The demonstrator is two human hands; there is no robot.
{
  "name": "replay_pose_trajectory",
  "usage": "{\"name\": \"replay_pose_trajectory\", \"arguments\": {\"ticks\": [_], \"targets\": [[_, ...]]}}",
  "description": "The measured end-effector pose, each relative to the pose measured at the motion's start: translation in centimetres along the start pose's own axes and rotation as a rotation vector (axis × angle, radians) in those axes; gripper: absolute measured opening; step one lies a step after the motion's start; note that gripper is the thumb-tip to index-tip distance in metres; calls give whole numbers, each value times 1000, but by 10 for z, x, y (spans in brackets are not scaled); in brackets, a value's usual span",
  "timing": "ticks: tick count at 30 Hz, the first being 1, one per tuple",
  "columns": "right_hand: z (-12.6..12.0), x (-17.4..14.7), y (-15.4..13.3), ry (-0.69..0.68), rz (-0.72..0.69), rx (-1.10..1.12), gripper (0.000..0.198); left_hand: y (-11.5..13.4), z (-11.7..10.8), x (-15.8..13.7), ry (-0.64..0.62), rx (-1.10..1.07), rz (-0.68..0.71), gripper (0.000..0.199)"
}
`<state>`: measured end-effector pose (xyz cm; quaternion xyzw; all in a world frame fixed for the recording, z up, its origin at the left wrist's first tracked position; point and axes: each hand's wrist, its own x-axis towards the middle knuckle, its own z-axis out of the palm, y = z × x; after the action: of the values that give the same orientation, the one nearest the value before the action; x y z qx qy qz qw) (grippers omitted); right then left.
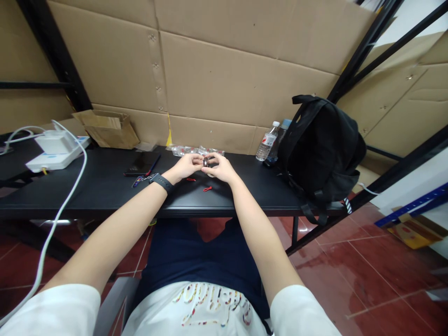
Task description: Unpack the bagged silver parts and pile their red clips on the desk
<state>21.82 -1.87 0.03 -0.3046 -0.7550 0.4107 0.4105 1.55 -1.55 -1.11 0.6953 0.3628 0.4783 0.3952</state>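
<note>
Both hands meet over the black worktop [105, 186]: left hand [185, 168] and right hand [220, 169] pinch one small dark ring-shaped part [206, 162] between fingertips. Two red clips [207, 188] lie just below; smartphone [142, 164] left, black backpack [320, 149] right.

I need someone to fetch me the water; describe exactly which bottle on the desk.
Find the black backpack on the black desk's right end. Against its left side stands the clear plastic bottle, by the cardboard wall. It has a white cap and a red-and-white label.
</note>
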Motion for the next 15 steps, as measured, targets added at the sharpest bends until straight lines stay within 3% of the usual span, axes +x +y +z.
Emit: {"name": "replay_pose_trajectory", "arguments": {"ticks": [15], "targets": [[-1,1,5,-73,27,-11,54,-2,-3,1,-21,137,70,32]]}}
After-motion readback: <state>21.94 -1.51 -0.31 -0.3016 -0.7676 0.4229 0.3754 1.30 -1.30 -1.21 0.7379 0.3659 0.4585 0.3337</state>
